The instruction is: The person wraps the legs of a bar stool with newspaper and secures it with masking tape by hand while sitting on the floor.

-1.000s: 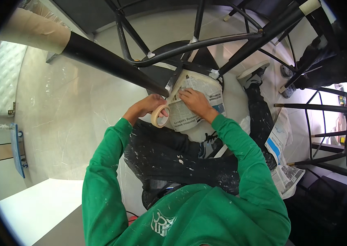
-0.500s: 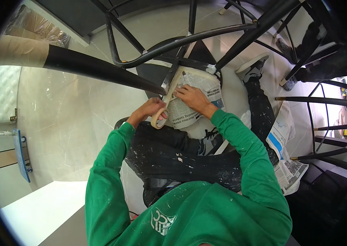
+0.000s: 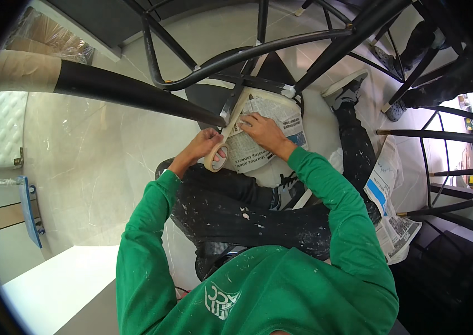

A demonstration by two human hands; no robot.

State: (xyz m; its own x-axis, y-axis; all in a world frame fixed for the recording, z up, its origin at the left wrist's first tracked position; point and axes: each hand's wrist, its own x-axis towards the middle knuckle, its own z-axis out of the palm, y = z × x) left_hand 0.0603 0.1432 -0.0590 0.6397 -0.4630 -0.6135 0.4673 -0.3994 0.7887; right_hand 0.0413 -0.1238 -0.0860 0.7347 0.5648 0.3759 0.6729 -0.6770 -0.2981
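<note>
Both my arms reach forward in green sleeves, elbows bent, hands meeting over the upturned chair's seat. My left hand [image 3: 205, 146] is curled shut around a roll of masking tape [image 3: 215, 159], thumb and fingers pinching its ring, which hangs just below the knuckles with its open centre facing up at me. From the roll a strip of tape [image 3: 235, 116] is pulled out; its long axis runs up and slightly right, away from me, from the roll toward the black metal chair frame [image 3: 258, 51]. My right hand [image 3: 264, 131] lies flat and open, palm down, fingers spread and pointing left toward the strip, pressing on the newspaper [image 3: 270, 137] that wraps the round seat. The fingertips sit just beside the strip; I cannot tell whether they touch it.

A dark tapered chair leg [image 3: 136, 95] slants in from the left, its tip ending just beside the tape. More newspaper sheets [image 3: 390, 212] lie loose on the pale marble floor [image 3: 91, 162] to my right, beside my paint-speckled black trousers [image 3: 247, 215].
</note>
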